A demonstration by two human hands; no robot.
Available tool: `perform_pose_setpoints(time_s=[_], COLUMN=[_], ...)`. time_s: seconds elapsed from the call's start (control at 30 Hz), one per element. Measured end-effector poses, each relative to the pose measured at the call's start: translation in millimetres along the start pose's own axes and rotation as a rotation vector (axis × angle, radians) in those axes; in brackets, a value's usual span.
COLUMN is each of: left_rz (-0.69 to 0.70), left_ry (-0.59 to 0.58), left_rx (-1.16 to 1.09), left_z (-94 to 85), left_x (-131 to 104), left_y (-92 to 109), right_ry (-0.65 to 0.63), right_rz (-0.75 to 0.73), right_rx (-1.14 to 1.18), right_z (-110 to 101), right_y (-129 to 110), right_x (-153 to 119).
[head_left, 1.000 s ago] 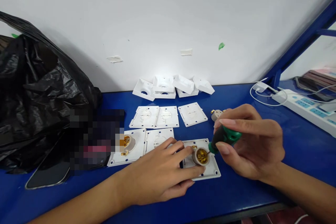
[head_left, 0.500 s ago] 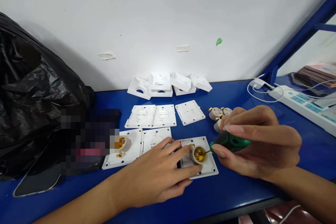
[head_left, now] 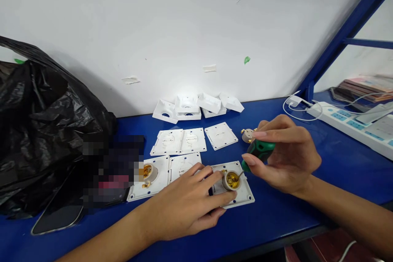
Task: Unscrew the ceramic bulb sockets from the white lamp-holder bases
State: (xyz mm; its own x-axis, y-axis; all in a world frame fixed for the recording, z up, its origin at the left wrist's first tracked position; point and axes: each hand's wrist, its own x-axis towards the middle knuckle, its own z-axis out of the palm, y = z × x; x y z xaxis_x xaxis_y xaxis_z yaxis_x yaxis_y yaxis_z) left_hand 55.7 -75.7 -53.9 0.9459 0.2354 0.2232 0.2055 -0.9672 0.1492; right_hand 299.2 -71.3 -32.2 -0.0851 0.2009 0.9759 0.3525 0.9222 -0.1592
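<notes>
My left hand (head_left: 196, 202) grips the round lamp socket (head_left: 232, 180) between its fingers, on a white square plate (head_left: 245, 196). The socket has a brass-coloured inside and faces up. My right hand (head_left: 282, 157) pinches a green and black screwdriver (head_left: 260, 150), tilted, with its tip inside the socket. To the left, another socket (head_left: 150, 172) stands on a white plate (head_left: 159, 186). Further white plates (head_left: 192, 140) lie behind my left hand. A loose socket (head_left: 247, 135) sits behind the screwdriver, partly hidden by my right hand.
White box-shaped covers (head_left: 188, 104) are piled against the wall. A black plastic bag (head_left: 52, 131) and a dark phone (head_left: 58, 213) are at the left. At the right are a power strip (head_left: 353, 123), white cables and a blue metal frame (head_left: 340, 45).
The screwdriver handle is raised and stands more steeply, with my right hand moved left and slightly up. My left hand keeps its hold on the socket. The camera view has shifted.
</notes>
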Motion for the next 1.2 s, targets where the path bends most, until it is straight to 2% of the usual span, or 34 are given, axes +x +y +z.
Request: perform_pose_setpoints(time_s=[0.2,0.47,0.63,0.8,0.97,1.2], left_rz=[-0.002,-0.008,-0.018,-0.024,-0.030,0.012], left_ry=[-0.002,0.002,0.009,0.056,0.063,0.058], left_rx=[-0.001,0.017,0.040,0.048,0.029,0.048], left_z=[0.7,-1.0,3.7,9.2,7.6,5.3], left_x=[-0.3,0.6,0.8,0.9,1.5,-3.6], left_y=[1.1,0.5,1.3,3.7,3.8,0.9], right_ry=[0.046,-0.047,-0.018,-0.055,-0.030,-0.061], right_rz=[0.113,0.053,0.090,0.079,0.057,0.125], right_rx=[0.017,0.042,0.058,0.065,0.039,0.000], right_z=[0.4,3.7,2.1,1.4,2.3,-1.0], right_y=[-8.4,-9.6,-7.7,-5.7,-5.6,-7.2], right_x=[1.1,0.1,-0.6,-0.8,2.2,1.5])
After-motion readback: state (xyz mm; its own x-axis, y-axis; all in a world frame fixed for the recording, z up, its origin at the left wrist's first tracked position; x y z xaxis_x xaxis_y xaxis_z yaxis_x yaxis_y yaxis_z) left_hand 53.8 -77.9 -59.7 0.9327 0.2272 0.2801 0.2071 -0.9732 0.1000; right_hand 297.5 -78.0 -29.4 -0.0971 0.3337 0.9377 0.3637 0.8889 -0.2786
